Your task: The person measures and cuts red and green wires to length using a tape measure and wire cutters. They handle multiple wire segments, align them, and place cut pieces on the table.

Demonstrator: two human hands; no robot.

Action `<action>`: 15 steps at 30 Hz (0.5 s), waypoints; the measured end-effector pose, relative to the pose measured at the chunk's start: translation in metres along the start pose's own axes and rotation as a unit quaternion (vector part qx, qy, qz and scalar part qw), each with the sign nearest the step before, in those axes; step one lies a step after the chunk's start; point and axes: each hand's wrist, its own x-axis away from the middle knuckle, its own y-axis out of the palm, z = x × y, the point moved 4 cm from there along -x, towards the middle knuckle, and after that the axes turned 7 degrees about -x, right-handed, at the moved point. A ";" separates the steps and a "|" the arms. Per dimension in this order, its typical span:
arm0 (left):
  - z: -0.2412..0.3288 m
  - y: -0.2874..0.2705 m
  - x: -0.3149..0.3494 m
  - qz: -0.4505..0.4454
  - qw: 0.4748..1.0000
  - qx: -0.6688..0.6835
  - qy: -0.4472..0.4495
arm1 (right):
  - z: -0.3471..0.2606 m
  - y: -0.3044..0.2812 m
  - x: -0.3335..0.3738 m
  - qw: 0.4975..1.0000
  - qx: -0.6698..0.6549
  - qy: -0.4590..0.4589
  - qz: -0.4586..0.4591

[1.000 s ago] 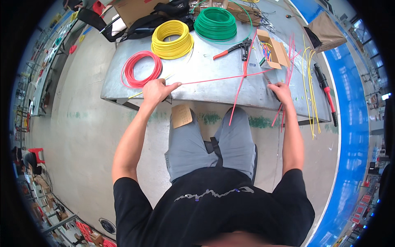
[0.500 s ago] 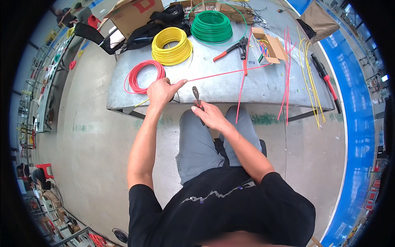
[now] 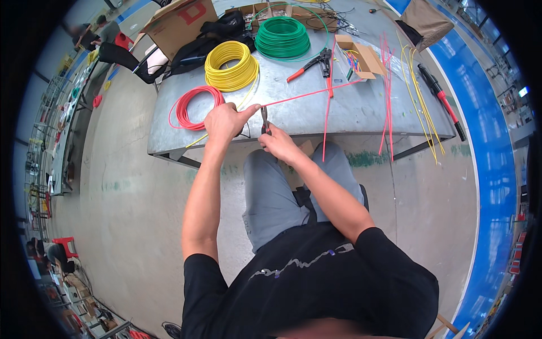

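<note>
My left hand (image 3: 224, 121) is closed on a red wire (image 3: 307, 95) near the table's front edge, its thumb stretched along the wire. From there the wire runs right toward a small open box. In my right hand (image 3: 279, 142) is a pair of pliers (image 3: 264, 115), jaws pointing up. The jaw tips are at the wire, just beside my left thumb; whether they grip it is too small to tell. Just beyond my left hand lies a coil of red wire (image 3: 180, 110). A yellow wire end (image 3: 197, 140) sticks out over the table edge under my left wrist.
On the metal table (image 3: 367, 116) lie a yellow coil (image 3: 230, 83), a green coil (image 3: 282, 45) and a red-handled hand tool (image 3: 324, 62). The small cardboard box (image 3: 371, 61) holds coloured pieces. Cut red wires (image 3: 388, 107) and yellow wires (image 3: 427, 113) overhang the front edge, near a long red-and-black tool (image 3: 442, 101).
My right hand has moved up and slightly left, bringing the pliers' jaws from below to the red wire by my left thumb. My left hand still holds the wire.
</note>
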 end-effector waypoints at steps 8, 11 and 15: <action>-0.001 0.004 0.004 0.030 0.999 -0.009 0.022 | -0.019 -0.003 0.007 0.998 0.056 0.014 -0.010; 0.001 0.006 0.005 0.029 0.999 -0.010 0.021 | -0.025 -0.003 0.011 0.995 0.100 0.016 -0.002; 0.002 0.008 0.006 0.026 0.999 -0.018 0.020 | -0.027 -0.002 0.010 0.994 0.109 -0.001 0.015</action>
